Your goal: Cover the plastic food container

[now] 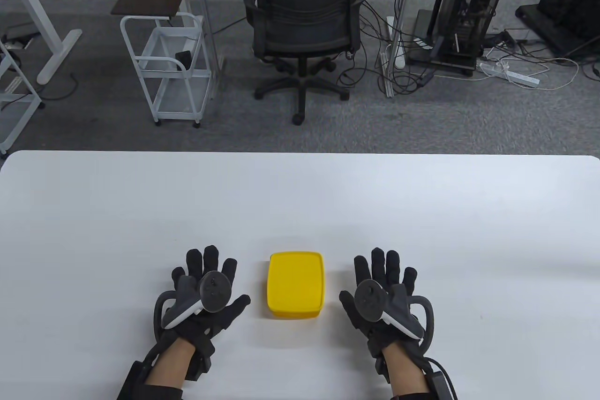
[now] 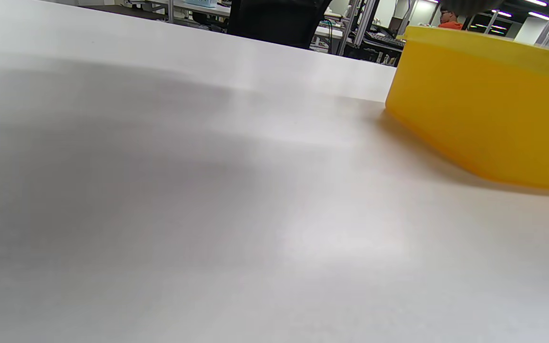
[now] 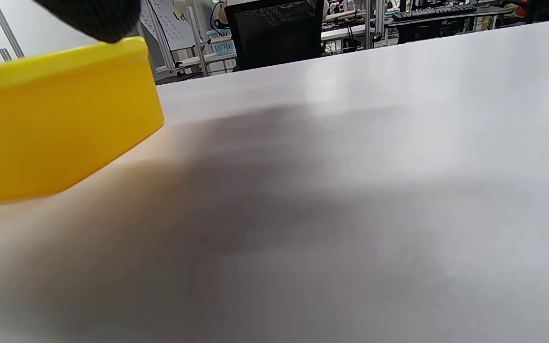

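1. The yellow plastic food container (image 1: 295,283) sits on the white table (image 1: 300,193) at about 6 o'clock in the table view, near the front edge, between the two hands and touching neither.
2. The left hand (image 1: 206,297) lies at the container's 9 o'clock, palm down with its fingers spread and nothing in it. The right hand (image 1: 384,299) lies at the container's 3 o'clock, equally flat, fingers spread, holding nothing.
3. A yellow lid (image 1: 296,280) already appears to lie on top of the container; the wrist views show a slim rim band along its upper edge. Whether it is snapped fully down cannot be told.
4. Likely risk: if the lid is only resting there, one corner may stay unlatched, and pressing on one side could tip or slide the light box across the smooth table.
5. A separate lid is not visible anywhere on the table.
6. No brand, label or readable writing shows on the container, gloves or table.
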Demonstrator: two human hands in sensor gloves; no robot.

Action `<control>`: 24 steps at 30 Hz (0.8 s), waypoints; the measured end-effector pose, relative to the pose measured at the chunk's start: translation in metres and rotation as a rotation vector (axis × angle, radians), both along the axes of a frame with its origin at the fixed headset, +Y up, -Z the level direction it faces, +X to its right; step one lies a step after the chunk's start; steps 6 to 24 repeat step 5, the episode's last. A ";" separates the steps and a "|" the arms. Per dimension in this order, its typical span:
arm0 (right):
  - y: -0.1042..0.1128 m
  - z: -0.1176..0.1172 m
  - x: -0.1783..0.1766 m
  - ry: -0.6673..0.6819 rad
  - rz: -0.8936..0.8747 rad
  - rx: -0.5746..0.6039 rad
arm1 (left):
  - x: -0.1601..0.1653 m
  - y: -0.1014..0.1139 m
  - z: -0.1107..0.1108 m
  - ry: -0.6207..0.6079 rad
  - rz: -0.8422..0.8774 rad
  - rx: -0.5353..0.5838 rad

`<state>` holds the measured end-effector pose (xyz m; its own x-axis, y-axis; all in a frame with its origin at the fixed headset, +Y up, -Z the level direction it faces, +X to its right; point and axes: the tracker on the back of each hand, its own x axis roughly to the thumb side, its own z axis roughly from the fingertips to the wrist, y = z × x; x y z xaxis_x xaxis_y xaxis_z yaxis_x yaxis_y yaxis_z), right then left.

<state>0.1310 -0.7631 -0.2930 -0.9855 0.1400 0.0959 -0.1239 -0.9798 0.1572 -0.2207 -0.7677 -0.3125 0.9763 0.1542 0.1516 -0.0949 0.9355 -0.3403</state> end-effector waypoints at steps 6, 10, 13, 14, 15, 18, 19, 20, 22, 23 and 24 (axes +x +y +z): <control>-0.001 0.000 -0.001 0.006 -0.007 -0.010 | 0.003 -0.001 0.001 -0.017 -0.012 -0.002; -0.001 0.000 -0.001 0.006 -0.007 -0.010 | 0.003 -0.001 0.001 -0.017 -0.012 -0.002; -0.001 0.000 -0.001 0.006 -0.007 -0.010 | 0.003 -0.001 0.001 -0.017 -0.012 -0.002; -0.001 0.000 -0.001 0.006 -0.007 -0.010 | 0.003 -0.001 0.001 -0.017 -0.012 -0.002; -0.001 0.000 -0.001 0.006 -0.007 -0.010 | 0.003 -0.001 0.001 -0.017 -0.012 -0.002; -0.001 0.000 -0.001 0.006 -0.007 -0.010 | 0.003 -0.001 0.001 -0.017 -0.012 -0.002; -0.001 0.000 -0.001 0.006 -0.007 -0.010 | 0.003 -0.001 0.001 -0.017 -0.012 -0.002; -0.001 0.000 -0.001 0.006 -0.007 -0.010 | 0.003 -0.001 0.001 -0.017 -0.012 -0.002; -0.001 0.000 -0.001 0.006 -0.007 -0.010 | 0.003 -0.001 0.001 -0.017 -0.012 -0.002; -0.001 0.000 -0.001 0.006 -0.007 -0.010 | 0.003 -0.001 0.001 -0.017 -0.012 -0.002; -0.001 0.000 -0.001 0.006 -0.007 -0.010 | 0.003 -0.001 0.001 -0.017 -0.012 -0.002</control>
